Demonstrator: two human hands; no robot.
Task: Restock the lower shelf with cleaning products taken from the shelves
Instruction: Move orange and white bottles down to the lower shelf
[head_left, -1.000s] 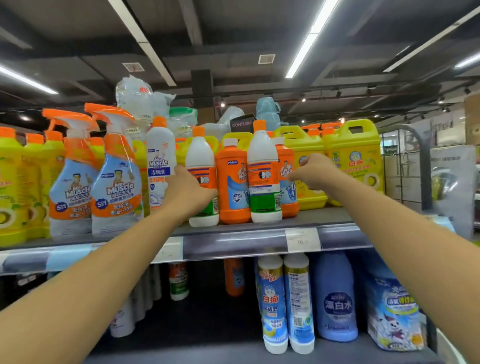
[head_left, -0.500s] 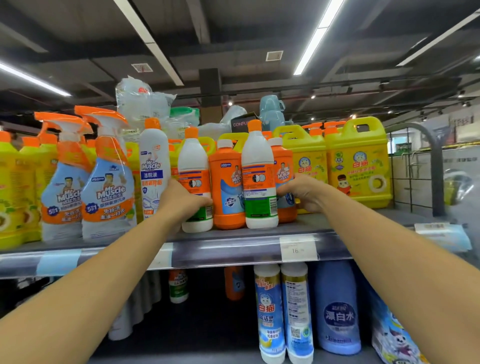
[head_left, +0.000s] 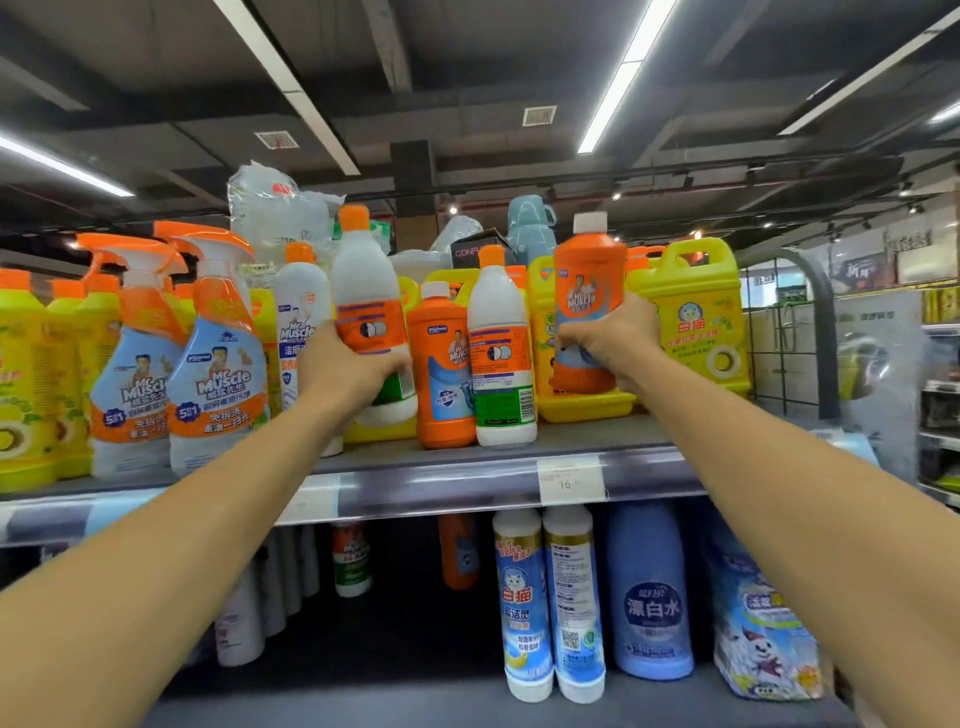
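The left hand (head_left: 353, 374) has its fingers clenched round a white plastic bottle with an orange cap (head_left: 366, 291), the right hand (head_left: 610, 338) round an orange plastic bottle with a white cap (head_left: 589, 280), both held clear of the grey upper shelf (head_left: 597, 431), presumably bound for the gap on the dark lower shelf (head_left: 415, 696).

On the upper shelf (head_left: 597, 434), yellow bottles (head_left: 31, 374) are lined up at the left, followed by two spray bottles (head_left: 218, 374) and a white bottle (head_left: 298, 322). An orange bottle (head_left: 441, 374) and a green-banded bottle (head_left: 501, 364) are stood touching mid-shelf, with yellow jugs (head_left: 696, 322) at the right. A price tag (head_left: 570, 480) is fixed to its front edge. On the lower shelf (head_left: 389, 696), white bottles (head_left: 244, 623) are ranged at the left, and two tall bottles (head_left: 522, 603), a blue bottle (head_left: 649, 597) and a bag (head_left: 763, 623) at the right.
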